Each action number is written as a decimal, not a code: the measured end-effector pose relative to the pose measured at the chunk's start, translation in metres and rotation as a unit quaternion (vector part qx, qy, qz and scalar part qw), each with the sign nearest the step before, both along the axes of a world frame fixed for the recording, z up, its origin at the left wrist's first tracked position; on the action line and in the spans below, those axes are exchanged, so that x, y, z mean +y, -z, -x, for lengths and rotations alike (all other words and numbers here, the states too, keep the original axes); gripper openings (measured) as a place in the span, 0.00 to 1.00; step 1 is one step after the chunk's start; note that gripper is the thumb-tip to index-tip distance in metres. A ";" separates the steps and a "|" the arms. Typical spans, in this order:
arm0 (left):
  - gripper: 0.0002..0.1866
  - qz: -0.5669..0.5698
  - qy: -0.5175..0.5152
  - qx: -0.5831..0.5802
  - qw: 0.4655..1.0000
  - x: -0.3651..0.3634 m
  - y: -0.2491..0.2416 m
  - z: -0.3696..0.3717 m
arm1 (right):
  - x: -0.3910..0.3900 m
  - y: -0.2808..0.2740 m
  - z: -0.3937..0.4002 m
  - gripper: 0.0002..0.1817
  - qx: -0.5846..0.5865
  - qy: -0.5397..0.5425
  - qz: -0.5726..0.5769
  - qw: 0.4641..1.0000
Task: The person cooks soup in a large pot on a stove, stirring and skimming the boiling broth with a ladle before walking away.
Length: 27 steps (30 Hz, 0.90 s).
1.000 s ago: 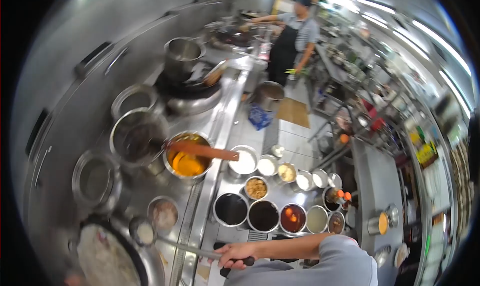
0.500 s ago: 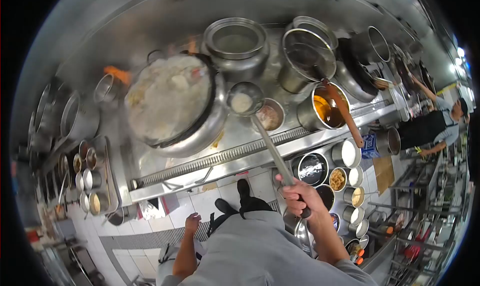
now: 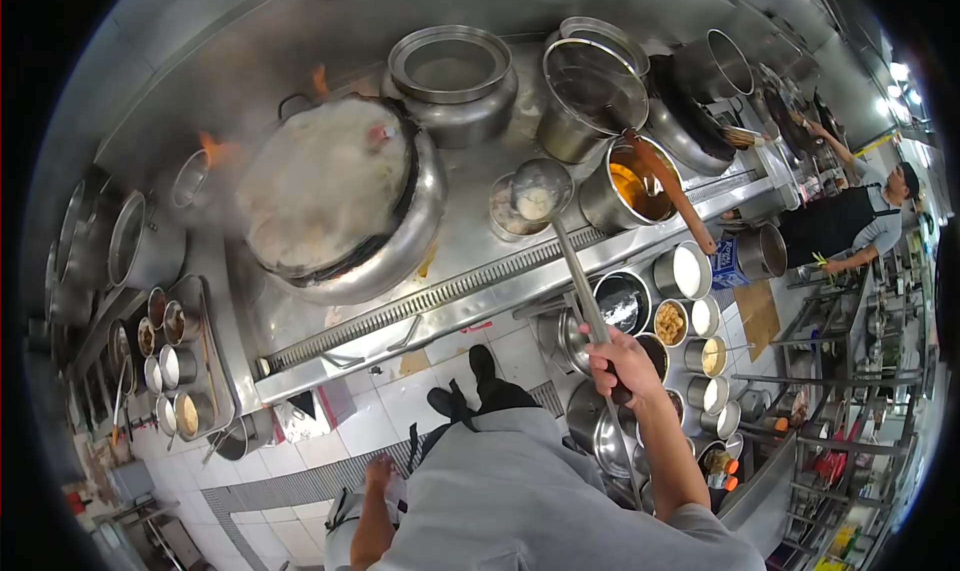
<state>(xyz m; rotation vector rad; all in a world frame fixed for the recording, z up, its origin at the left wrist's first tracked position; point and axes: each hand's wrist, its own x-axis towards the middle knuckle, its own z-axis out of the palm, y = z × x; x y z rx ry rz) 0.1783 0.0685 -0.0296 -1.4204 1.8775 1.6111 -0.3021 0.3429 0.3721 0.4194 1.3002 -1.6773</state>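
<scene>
My right hand (image 3: 622, 363) grips the handle of a long metal ladle (image 3: 575, 261). The ladle's bowl, with something pale in it, is over the right part of a small metal pot (image 3: 512, 211) on the stove. Low beside my body hangs my left hand (image 3: 380, 473), away from any utensil; its fingers are too small and blurred to read. At the left of the stove a big wok (image 3: 325, 186) holds pale, foamy, steaming food, with flames behind it. A brown-handled utensil (image 3: 672, 193) rests across a pot of orange liquid (image 3: 630, 186).
A lidded pot (image 3: 450, 71) and a deep pot (image 3: 590, 96) stand at the back. Several containers, one with white contents (image 3: 686, 271), are right of my right hand. More small pots (image 3: 178, 366) sit on a left tray. A co-worker (image 3: 850, 226) stands at far right.
The ladle bowl has moved right across the small pot, and my right hand has shifted slightly right. My left hand is lower. Flames beside the wok look different.
</scene>
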 end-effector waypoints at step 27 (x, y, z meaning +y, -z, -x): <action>0.19 -0.067 -0.375 0.017 0.924 0.055 -0.053 0.029 | -0.175 0.011 0.106 0.22 0.573 -0.267 -0.213 0.745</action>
